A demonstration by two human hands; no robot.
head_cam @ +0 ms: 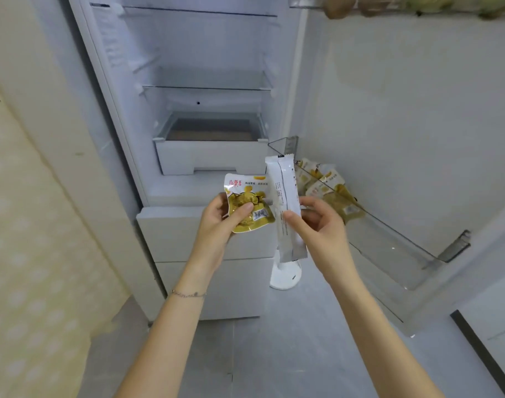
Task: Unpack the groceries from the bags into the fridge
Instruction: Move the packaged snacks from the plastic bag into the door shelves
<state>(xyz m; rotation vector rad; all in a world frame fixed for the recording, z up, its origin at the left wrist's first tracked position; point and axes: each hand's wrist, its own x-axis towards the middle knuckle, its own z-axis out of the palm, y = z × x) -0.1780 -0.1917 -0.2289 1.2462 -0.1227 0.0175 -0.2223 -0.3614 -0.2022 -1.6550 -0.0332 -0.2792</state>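
Observation:
I stand before an open white fridge (205, 53) with bare glass shelves. My left hand (216, 222) grips a yellow-and-white snack pouch (247, 202) by its lower left side. My right hand (317, 222) pinches a long white wrapped bar (285, 208), held upright between thumb and fingers just right of the pouch. Both packs hover in front of the fridge's lower drawers. Several more yellow pouches (328, 188) lie in the clear lower door bin (389, 242) to the right.
A white crisper drawer (211, 156) sits at the bottom of the fridge compartment. The open door's upper bin (403, 7) holds brownish and green produce. A white round-based object (284, 275) stands on the grey floor. A patterned wall lies to the left.

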